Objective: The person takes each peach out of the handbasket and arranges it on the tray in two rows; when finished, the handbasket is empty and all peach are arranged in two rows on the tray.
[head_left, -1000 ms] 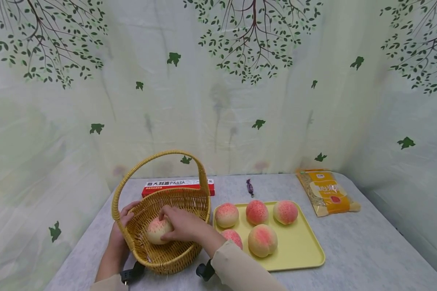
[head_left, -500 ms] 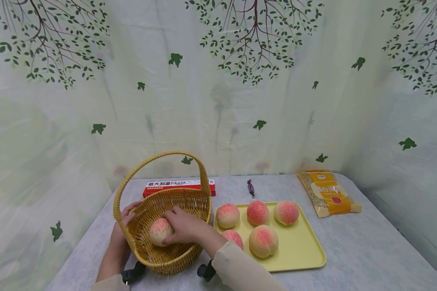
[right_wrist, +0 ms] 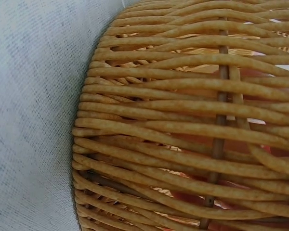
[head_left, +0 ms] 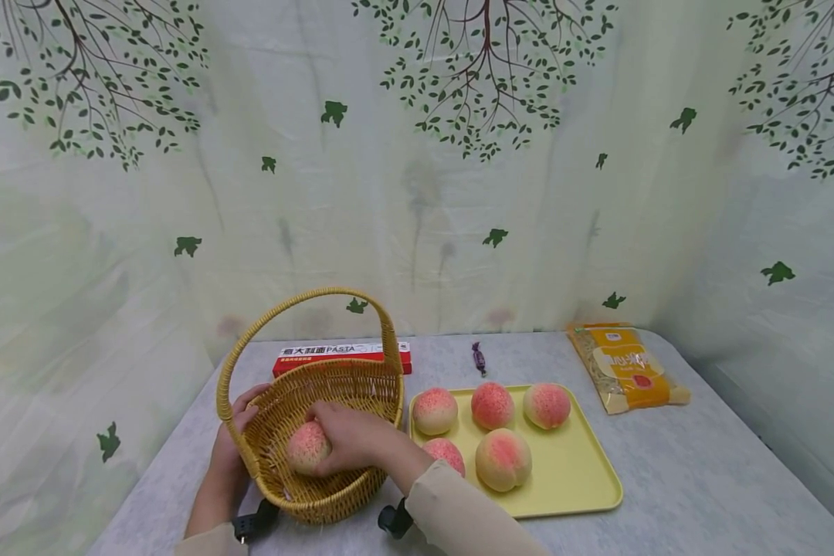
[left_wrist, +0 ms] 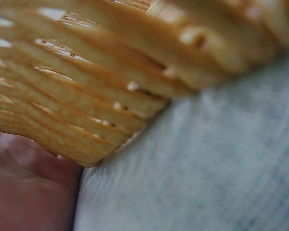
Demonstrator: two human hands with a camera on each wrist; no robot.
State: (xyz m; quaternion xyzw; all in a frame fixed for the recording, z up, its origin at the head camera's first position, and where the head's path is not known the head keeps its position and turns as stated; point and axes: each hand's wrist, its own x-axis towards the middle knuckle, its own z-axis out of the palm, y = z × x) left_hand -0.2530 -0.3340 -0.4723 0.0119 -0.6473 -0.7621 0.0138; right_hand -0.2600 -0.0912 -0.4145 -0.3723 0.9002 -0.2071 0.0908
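Observation:
A peach (head_left: 309, 449), pale with a speckled pink blush, is inside the wicker basket (head_left: 340, 506). My right hand (head_left: 354, 439) reaches over the basket's right rim and grips the peach, thumb on its near side and fingers round its far side. My left hand (head_left: 232, 432) holds the basket's left side, fingers at the rim beneath the arched handle. The left wrist view shows part of that hand (left_wrist: 31, 185) up against the woven wall (left_wrist: 77, 96). Only the basket's outer weave (right_wrist: 183, 110) fills most of the right wrist view; the right hand's grip is hidden there.
To the right, a yellow tray (head_left: 577, 479) bears several peaches (head_left: 503, 460). Behind the basket lies a red and white pasta box (head_left: 382, 358). A small purple wrapped item (head_left: 479, 360) and an orange-labelled bag (head_left: 628, 371) lie farther back.
The peach has turned in the basket, bringing more of its pink side into view, and shifted slightly. My right fingers have moved round its far side. My left hand stays put.

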